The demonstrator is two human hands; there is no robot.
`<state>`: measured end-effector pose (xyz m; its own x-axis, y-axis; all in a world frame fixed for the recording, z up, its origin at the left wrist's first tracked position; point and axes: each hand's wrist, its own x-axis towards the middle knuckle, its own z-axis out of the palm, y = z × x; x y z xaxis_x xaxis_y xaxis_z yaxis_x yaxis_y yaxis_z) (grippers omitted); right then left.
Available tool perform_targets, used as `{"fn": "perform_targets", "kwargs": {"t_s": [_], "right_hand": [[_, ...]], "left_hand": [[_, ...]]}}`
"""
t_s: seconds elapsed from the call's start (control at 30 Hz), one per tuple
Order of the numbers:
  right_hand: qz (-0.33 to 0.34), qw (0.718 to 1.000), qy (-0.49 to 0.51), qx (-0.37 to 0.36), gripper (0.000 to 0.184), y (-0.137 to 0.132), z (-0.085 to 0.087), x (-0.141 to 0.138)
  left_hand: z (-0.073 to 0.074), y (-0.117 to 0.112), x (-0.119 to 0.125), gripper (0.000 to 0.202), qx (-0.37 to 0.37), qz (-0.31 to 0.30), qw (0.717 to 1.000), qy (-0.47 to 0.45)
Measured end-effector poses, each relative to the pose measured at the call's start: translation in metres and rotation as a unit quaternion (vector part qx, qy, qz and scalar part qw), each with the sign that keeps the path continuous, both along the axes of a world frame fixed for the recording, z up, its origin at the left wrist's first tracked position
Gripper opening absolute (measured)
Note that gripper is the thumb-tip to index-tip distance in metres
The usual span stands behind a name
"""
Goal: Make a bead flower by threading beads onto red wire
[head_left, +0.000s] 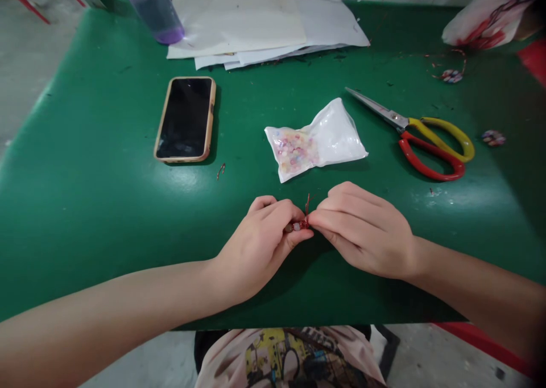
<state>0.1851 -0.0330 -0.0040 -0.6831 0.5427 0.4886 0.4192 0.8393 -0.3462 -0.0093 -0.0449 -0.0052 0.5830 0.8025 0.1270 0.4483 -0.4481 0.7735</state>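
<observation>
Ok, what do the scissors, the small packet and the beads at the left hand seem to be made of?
Scissors: shiny metal blades; the smooth red and yellow handles are probably plastic.
Packet: likely thin plastic film, creased and glossy, with pastel beads showing through.
Beads at the left hand: small, rounded, slightly shiny; glass, stone or plastic, I can't tell.

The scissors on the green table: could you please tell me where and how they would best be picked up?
I would grip the scissors by the red handle and yellow handle, coming from the near right with the right hand. Both loops lie toward that side, while the pointed blades face away to the far left.
</observation>
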Motion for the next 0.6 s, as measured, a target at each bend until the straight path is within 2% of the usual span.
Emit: {"fn": "perform_targets", "kwargs": {"t_s": [0.1, 0.23, 0.33, 0.47, 0.6], "right_hand": [[-0.015, 1.0, 0.017, 0.011, 0.015, -0.0013, 0.0008, -0.001], [-0.022, 0.998, 0.06, -0.02, 0.015, -0.0024, 0.0037, -0.0034], [-0.018, 0.99, 0.109, -0.092, 0.015, -0.0017, 0.0047, -0.0045], [-0.043, 0.959, 0.158, -0.23, 0.011, 0.0008, 0.0018, -0.0044], [-0.078, 0.931, 0.199, -0.297, 0.009, 0.003, -0.0005, -0.0036]], "left_hand": [[0.0015, 0.0008, -0.0004, 0.014, -0.009, -0.004, 1.0, -0.007], [0.0037, 0.0021, -0.0014, 0.018, -0.018, -0.032, 0.999, -0.022], [0.0041, 0.0033, -0.0021, 0.022, -0.024, -0.046, 0.998, -0.035], [0.0049, 0.0045, -0.0027, 0.021, -0.044, -0.049, 0.996, -0.061], [0.006, 0.002, -0.0034, 0.021, -0.103, -0.037, 0.988, -0.108]]}}
